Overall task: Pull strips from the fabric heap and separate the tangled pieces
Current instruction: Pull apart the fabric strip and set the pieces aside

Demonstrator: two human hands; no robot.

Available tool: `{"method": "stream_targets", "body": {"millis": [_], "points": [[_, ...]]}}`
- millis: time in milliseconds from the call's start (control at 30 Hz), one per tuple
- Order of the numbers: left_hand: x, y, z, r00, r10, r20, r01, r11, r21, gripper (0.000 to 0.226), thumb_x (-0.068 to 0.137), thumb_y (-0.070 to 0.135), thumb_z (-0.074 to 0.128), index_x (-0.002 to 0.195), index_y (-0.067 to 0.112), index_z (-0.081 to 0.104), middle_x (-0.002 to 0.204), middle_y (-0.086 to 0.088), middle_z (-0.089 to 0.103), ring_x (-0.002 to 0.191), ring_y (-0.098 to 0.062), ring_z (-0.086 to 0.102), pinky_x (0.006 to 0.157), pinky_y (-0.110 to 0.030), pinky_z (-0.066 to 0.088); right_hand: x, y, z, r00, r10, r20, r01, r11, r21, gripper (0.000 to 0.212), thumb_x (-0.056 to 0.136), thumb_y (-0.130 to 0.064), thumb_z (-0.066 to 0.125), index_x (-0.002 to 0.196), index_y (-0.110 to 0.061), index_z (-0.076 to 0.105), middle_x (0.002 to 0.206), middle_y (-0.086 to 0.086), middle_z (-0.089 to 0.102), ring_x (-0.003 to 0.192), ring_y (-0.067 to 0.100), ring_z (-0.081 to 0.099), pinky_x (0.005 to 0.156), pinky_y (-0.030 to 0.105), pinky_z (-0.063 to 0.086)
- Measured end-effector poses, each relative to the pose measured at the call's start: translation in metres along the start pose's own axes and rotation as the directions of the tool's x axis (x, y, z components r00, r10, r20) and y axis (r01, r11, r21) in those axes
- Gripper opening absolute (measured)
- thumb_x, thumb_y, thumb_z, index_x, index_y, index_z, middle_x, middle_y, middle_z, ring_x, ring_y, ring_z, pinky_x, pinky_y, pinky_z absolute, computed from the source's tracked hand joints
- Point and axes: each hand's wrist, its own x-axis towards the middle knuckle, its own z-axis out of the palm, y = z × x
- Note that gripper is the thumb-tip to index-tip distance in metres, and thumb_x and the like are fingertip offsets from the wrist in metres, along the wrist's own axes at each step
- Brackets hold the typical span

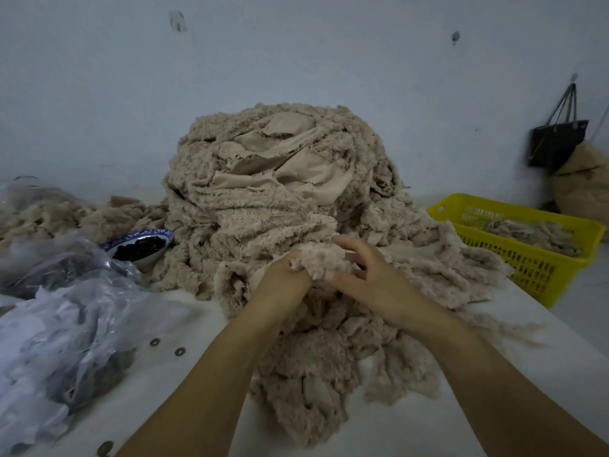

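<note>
A tall heap of beige fuzzy fabric strips (273, 179) rises at the middle of the white table (184, 384), spilling toward me. At the heap's front, my left hand (283, 282) grips a fluffy strip (321, 260) with curled fingers. My right hand (369, 275) is right beside it, fingers curled over and thumb under the same clump. The fingertips of both hands are partly buried in the pile. More loose strips (316, 374) hang between my forearms down to the table's front.
A yellow plastic basket (527, 258) holding some strips stands at the right. A blue-rimmed bowl (141, 244) of dark pieces sits left of the heap, beside crumpled plastic bags (66, 324). Small metal rings (179, 351) lie on the table. A dark bag (557, 140) hangs on the wall.
</note>
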Motion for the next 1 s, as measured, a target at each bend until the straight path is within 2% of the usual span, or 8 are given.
{"method": "stream_targets", "body": {"millis": [100, 167, 267, 400, 467, 567, 667, 1000], "points": [[-0.001, -0.004, 0.0, 0.999, 0.021, 0.036, -0.023, 0.997, 0.067, 0.018, 0.095, 0.019, 0.065, 0.109, 0.029, 0.069, 0.099, 0.012, 0.074, 0.085, 0.003, 0.069, 0.079, -0.019, 0.056, 0.004, -0.005, 0.004, 0.989, -0.08, -0.127, 0.074, 0.996, -0.048, 0.011, 0.1, -0.031, 0.057, 0.096, -0.041, 0.056, 0.099, -0.029, 0.053, 0.082, -0.016, 0.051, 0.065, 0.001, 0.039], [-0.004, -0.006, -0.001, 0.996, 0.057, 0.069, -0.066, 0.988, 0.139, 0.014, 0.093, 0.019, 0.068, 0.098, 0.031, 0.067, 0.085, 0.017, 0.071, 0.071, 0.01, 0.063, 0.064, -0.012, 0.052, 0.005, -0.005, 0.003, 0.965, -0.048, -0.259, 0.066, 0.996, 0.064, 0.023, 0.101, -0.033, 0.055, 0.08, -0.025, 0.059, 0.069, -0.019, 0.058, 0.057, -0.006, 0.051, 0.053, 0.008, 0.037], [-0.01, -0.008, -0.004, 0.986, 0.071, 0.149, -0.101, 0.975, 0.2, 0.009, 0.091, 0.041, 0.071, 0.096, 0.04, 0.063, 0.083, 0.023, 0.069, 0.071, 0.014, 0.061, 0.059, -0.009, 0.049, 0.002, -0.006, -0.003, 0.945, 0.133, -0.299, -0.028, 0.943, 0.33, 0.039, 0.099, -0.045, 0.054, 0.086, -0.011, 0.067, 0.087, 0.006, 0.071, 0.078, 0.013, 0.067, 0.074, 0.026, 0.052], [-0.016, -0.01, -0.007, 0.991, 0.018, 0.133, -0.032, 0.993, 0.11, 0.056, 0.069, 0.094, 0.034, 0.102, 0.061, 0.065, 0.1, 0.035, 0.062, 0.103, 0.012, 0.055, 0.097, -0.021, 0.04, 0.002, -0.002, -0.012, 0.944, 0.222, -0.246, -0.057, 0.841, 0.538, 0.03, 0.098, -0.048, 0.055, 0.097, -0.024, 0.074, 0.105, -0.002, 0.074, 0.099, 0.013, 0.068, 0.089, 0.032, 0.054], [-0.013, -0.011, -0.008, 0.993, -0.026, 0.113, 0.022, 0.999, 0.033, 0.055, 0.07, 0.092, 0.031, 0.094, 0.06, 0.068, 0.102, 0.035, 0.058, 0.106, 0.007, 0.054, 0.099, -0.025, 0.04, 0.002, -0.004, -0.013, 0.952, 0.227, -0.203, -0.069, 0.809, 0.584, 0.025, 0.097, -0.049, 0.056, 0.101, -0.031, 0.072, 0.108, -0.016, 0.072, 0.099, -0.001, 0.067, 0.088, 0.028, 0.051], [-0.012, -0.009, -0.004, 0.982, 0.02, 0.188, -0.053, 0.984, 0.171, 0.032, 0.089, 0.064, 0.055, 0.091, 0.036, 0.071, 0.068, 0.026, 0.055, 0.065, 0.007, 0.052, 0.066, -0.014, 0.042, 0.002, -0.006, -0.014, 0.961, 0.198, -0.191, -0.045, 0.797, 0.602, 0.031, 0.096, -0.046, 0.056, 0.101, -0.025, 0.077, 0.11, 0.001, 0.076, 0.103, 0.017, 0.072, 0.086, 0.037, 0.057], [-0.011, -0.014, -0.005, 0.954, 0.088, 0.288, -0.192, 0.915, 0.355, 0.037, 0.093, 0.043, 0.067, 0.088, 0.008, 0.058, 0.07, 0.008, 0.047, 0.059, -0.004, 0.043, 0.058, -0.017, 0.034, 0.001, -0.011, -0.018, 0.947, 0.21, -0.243, -0.022, 0.798, 0.603, 0.037, 0.088, -0.052, 0.057, 0.101, -0.024, 0.077, 0.112, 0.005, 0.075, 0.106, 0.021, 0.07, 0.09, 0.041, 0.057], [-0.012, -0.004, -0.034, 0.994, 0.071, 0.087, -0.089, 0.968, 0.235, 0.045, 0.076, 0.071, 0.064, 0.065, 0.028, 0.056, 0.059, 0.004, 0.048, 0.059, -0.015, 0.048, 0.056, -0.018, 0.04, -0.001, 0.002, -0.035, 0.828, 0.32, -0.461, 0.047, 0.778, 0.626, 0.03, 0.096, -0.046, 0.061, 0.081, -0.027, 0.078, 0.09, 0.004, 0.078, 0.079, 0.021, 0.075, 0.068, 0.038, 0.062]]}}
